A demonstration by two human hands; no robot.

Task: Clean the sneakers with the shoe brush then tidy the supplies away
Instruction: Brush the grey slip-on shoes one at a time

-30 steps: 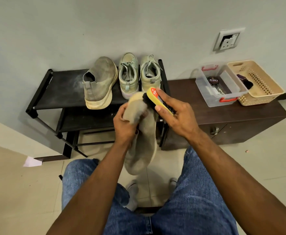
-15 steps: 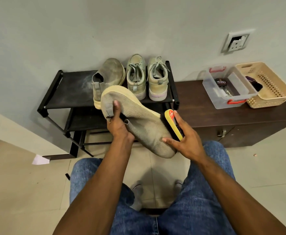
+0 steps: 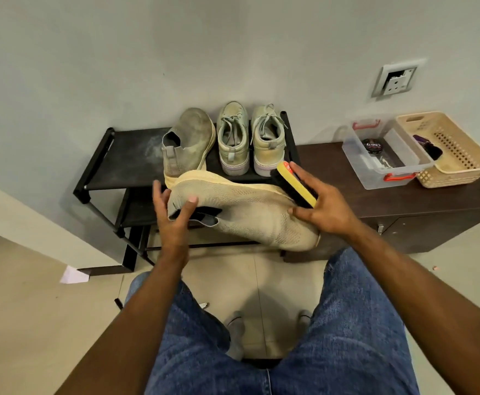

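Observation:
A beige knit sneaker (image 3: 250, 212) lies on its side in the air in front of the rack, heel to the left, toe to the right, pale yellow sole facing away. My left hand (image 3: 173, 218) holds its heel, thumb over the collar and fingers spread behind. My right hand (image 3: 324, 209) grips a yellow-backed shoe brush (image 3: 295, 185) with black bristles against the sole edge near the toe; its thumb touches the upper. The matching dusty sneaker (image 3: 187, 143) and a pair of pale green lace-up sneakers (image 3: 247, 138) stand on the black shoe rack (image 3: 124, 158).
A dark brown cabinet (image 3: 404, 198) stands right of the rack. On it are a clear plastic box (image 3: 375, 169) with red latches holding a polish tin (image 3: 372, 145), and a beige basket (image 3: 455, 155). A paper scrap (image 3: 72, 276) lies on the tiled floor. My knees are below.
The sneaker has swung from hanging toe-down to lying sideways. My left hand shifted to the heel collar. The brush moved from the heel end to the sole edge near the toe.

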